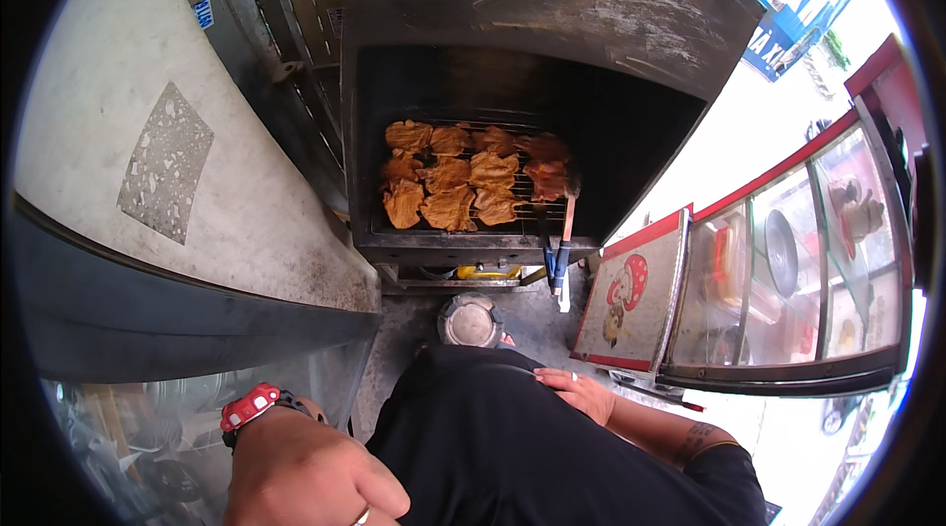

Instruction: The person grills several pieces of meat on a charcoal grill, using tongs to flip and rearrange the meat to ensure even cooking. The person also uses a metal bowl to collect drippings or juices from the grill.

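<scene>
Large in the lower left, my left hand point(315, 475) is raised close to me with its fingers curled; a red and black watch is on the wrist and a ring on a finger. Whatever it may hold is hidden. My right hand point(579, 393) lies flat against my black clothing point(473, 437), fingers stretched out, with nothing in it. In front of me, several flat pieces of browned meat point(449, 174) lie in rows on a wire grate inside a dark grill box point(532, 4). Blue-handled utensils point(559, 265) lean over the grill's front right edge; their working ends are hard to make out.
A pale worktop point(256, 181) with a speckled patch runs along the left. To the right stands a red-framed glass display case point(778, 260) holding containers. A round grey object point(471, 321) is low down just before me, below a yellow item point(490, 272) under the grill.
</scene>
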Demonstrator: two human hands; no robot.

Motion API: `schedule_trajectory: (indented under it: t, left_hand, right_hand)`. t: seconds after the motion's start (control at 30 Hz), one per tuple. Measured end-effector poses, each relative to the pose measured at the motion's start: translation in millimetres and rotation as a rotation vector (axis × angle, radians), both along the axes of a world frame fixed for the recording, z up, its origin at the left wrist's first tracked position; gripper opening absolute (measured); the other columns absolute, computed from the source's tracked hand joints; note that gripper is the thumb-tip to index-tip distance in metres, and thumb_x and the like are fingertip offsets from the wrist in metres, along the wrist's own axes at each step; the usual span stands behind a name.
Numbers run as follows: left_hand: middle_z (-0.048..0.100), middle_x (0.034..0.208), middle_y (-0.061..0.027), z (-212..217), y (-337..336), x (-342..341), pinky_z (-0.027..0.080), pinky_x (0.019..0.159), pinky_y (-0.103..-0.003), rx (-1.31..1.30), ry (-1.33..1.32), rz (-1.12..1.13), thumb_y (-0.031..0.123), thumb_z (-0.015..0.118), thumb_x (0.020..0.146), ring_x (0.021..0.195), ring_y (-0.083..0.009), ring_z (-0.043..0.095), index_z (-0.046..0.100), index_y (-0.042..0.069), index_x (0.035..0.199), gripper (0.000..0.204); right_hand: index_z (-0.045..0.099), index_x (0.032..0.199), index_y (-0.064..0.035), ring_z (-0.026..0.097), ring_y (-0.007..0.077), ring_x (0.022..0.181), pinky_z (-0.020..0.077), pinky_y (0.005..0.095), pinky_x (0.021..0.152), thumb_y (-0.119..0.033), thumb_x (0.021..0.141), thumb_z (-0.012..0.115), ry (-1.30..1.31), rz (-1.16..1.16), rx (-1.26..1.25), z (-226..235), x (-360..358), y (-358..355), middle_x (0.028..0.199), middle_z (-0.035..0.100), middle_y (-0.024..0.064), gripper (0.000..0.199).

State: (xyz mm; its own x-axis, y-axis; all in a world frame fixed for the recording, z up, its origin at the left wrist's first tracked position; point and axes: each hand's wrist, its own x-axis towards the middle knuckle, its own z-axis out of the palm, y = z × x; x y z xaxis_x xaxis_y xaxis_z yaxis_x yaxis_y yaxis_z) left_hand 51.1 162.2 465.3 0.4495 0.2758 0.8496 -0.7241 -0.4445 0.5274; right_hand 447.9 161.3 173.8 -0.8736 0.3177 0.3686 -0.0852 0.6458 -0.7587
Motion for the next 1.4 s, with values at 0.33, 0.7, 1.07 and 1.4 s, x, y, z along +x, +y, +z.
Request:
schedule_trajectory:
  t: [0.33,0.7,1.07,1.4]
  left_hand:
    - [0.064,0.077,-0.0053,-12,-6,3,0.026,0.051,-0.029,-0.041,-0.093,0.148,0.049,0.070,0.097,0.056,-0.0128,0.046,0.067,0.035,0.119,0.027]
    - [0.070,0.087,-0.0084,-17,-16,40,0.042,0.053,-0.038,0.063,0.183,0.416,0.021,0.073,0.083,0.064,-0.0225,0.063,0.070,-0.002,0.093,0.025]
    - [0.072,0.095,-0.0139,-27,-22,77,0.037,0.051,-0.040,-0.168,0.005,0.242,0.019,0.062,0.095,0.059,-0.0244,0.056,0.070,0.003,0.085,0.020]
    - [0.063,0.131,-0.0265,-65,24,64,0.045,0.107,-0.058,-0.078,0.522,-0.170,0.020,0.074,0.090,0.126,-0.0462,0.057,0.071,-0.002,0.115,0.033]
  right_hand:
    - [0.035,0.149,-0.0113,0.051,0.0538,0.134,0.0475,0.0585,0.107,-0.025,0.096,0.065,-0.009,-0.002,0.002,1,2,3,0.148,0.046,0.0298,0.063]
    - [0.039,0.146,-0.0074,0.047,0.0513,0.140,0.0415,0.0579,0.115,-0.026,0.095,0.066,0.043,0.062,-0.093,0,1,3,0.151,0.043,0.0299,0.061]
    - [0.033,0.156,-0.0067,0.033,0.0478,0.151,0.0341,0.0538,0.120,-0.037,0.090,0.066,-0.054,0.060,-0.068,-9,11,0,0.161,0.033,0.0288,0.079]
    - [0.033,0.157,-0.0054,0.031,0.0471,0.152,0.0309,0.0543,0.121,-0.059,0.076,0.071,-0.008,-0.048,-0.021,-8,17,-10,0.162,0.032,0.0281,0.105]
